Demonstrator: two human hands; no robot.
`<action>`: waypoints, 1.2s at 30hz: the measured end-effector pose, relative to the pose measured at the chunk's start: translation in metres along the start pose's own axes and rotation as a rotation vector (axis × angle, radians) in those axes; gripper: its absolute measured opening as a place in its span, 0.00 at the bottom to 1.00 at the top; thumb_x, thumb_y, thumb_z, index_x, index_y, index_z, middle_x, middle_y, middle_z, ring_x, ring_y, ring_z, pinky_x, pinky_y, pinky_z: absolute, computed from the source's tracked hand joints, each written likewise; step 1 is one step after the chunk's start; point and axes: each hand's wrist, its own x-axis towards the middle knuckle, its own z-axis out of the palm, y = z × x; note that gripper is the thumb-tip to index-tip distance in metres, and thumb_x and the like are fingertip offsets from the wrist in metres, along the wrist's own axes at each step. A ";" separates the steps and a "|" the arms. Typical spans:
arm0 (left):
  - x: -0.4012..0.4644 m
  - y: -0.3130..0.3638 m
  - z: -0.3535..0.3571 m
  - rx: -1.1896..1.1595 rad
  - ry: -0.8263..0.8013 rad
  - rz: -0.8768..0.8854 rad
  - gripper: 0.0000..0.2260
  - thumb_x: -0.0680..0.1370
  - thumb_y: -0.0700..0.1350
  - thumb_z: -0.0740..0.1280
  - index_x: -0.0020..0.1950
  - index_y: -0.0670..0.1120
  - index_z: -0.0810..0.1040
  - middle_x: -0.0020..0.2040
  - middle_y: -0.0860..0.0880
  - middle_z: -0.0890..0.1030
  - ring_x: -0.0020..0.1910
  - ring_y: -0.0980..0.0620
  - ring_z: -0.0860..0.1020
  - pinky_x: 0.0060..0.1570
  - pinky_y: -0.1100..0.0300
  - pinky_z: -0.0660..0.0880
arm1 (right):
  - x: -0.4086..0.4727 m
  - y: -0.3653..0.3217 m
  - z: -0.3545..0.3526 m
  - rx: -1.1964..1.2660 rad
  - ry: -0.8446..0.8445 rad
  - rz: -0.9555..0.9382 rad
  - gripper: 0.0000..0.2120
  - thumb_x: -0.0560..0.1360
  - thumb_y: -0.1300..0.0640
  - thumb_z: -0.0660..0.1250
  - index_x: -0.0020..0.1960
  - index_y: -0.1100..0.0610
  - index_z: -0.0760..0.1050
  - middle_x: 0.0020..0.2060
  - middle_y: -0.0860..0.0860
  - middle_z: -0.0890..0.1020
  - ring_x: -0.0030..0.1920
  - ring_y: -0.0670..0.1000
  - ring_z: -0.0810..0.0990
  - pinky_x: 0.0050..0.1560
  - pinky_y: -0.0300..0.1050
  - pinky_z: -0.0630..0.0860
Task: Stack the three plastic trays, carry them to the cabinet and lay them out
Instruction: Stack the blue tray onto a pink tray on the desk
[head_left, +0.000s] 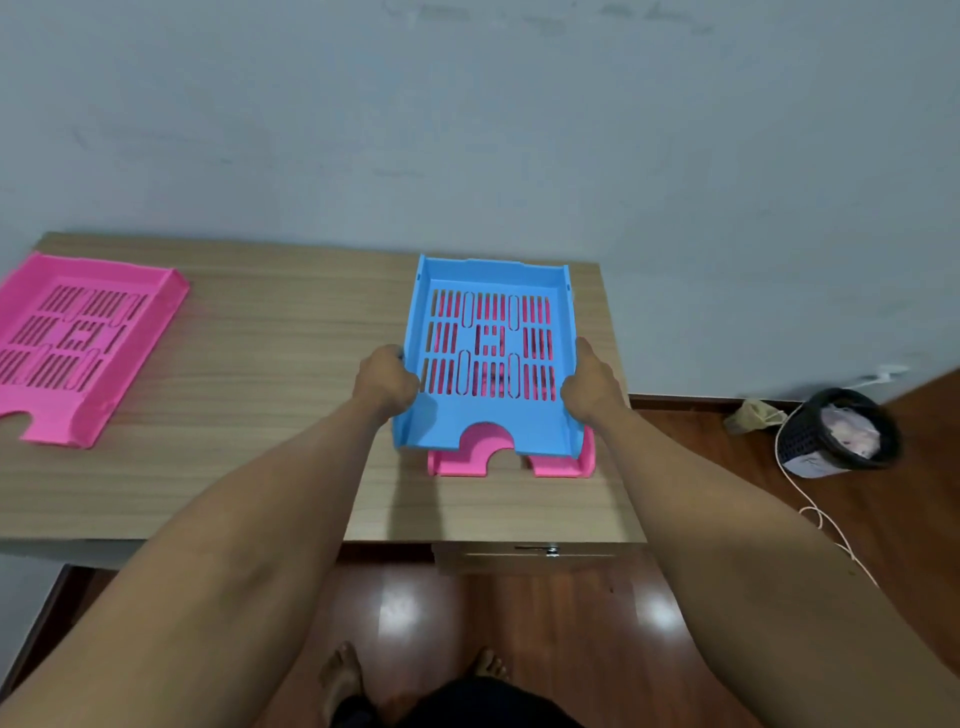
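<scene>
Blue tray gripped by both side walls: left hand closed on the left wall, right hand closed on the right wall, fingers wrapped under the rims, thumbs on top. Held directly between the hands, over a pink tray that lies on the tabletop. Near edge of the blue tray raised slightly; pink front lip visible below and nearer than the hands, pink also showing through the blue slots. Full seating of blue on pink not confirmable from this view; far end appears down or close to it.

Second pink tray flat on the tabletop, well apart, far to the left of the left hand, untouched.

Status, as judged:
- Stacking: in progress. First pair aligned, nesting about to finish or just started to lift.
- Third tray: not yet in the stack.
- Carry to the cabinet: not begun. Cabinet not in view.
- Laying out: not begun.

Roughly the first third under way. Remaining: settle blue squarely on pink, bring the pair and the left tray together, lift all three, carry, set out.

Note: slotted, light plastic; uneven grip likely to skew the nest.
</scene>
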 end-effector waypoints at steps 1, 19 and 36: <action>-0.001 0.004 0.007 -0.002 -0.004 0.002 0.15 0.75 0.36 0.61 0.58 0.42 0.82 0.55 0.41 0.85 0.50 0.41 0.80 0.45 0.56 0.73 | 0.002 0.007 -0.004 0.000 -0.003 0.003 0.19 0.83 0.63 0.59 0.73 0.51 0.66 0.54 0.55 0.83 0.47 0.56 0.85 0.48 0.56 0.84; -0.010 0.020 0.051 0.027 0.016 -0.016 0.11 0.79 0.36 0.61 0.58 0.39 0.79 0.55 0.42 0.84 0.45 0.46 0.79 0.41 0.55 0.75 | 0.016 0.051 -0.010 0.141 -0.082 0.020 0.20 0.85 0.58 0.62 0.73 0.45 0.65 0.49 0.49 0.84 0.44 0.51 0.88 0.49 0.62 0.87; -0.010 0.017 0.057 -0.321 -0.160 -0.219 0.08 0.87 0.48 0.55 0.65 0.51 0.62 0.47 0.49 0.79 0.42 0.52 0.81 0.35 0.55 0.78 | 0.027 0.054 -0.004 0.349 -0.169 0.076 0.17 0.88 0.51 0.55 0.76 0.42 0.65 0.50 0.48 0.86 0.49 0.55 0.89 0.42 0.46 0.84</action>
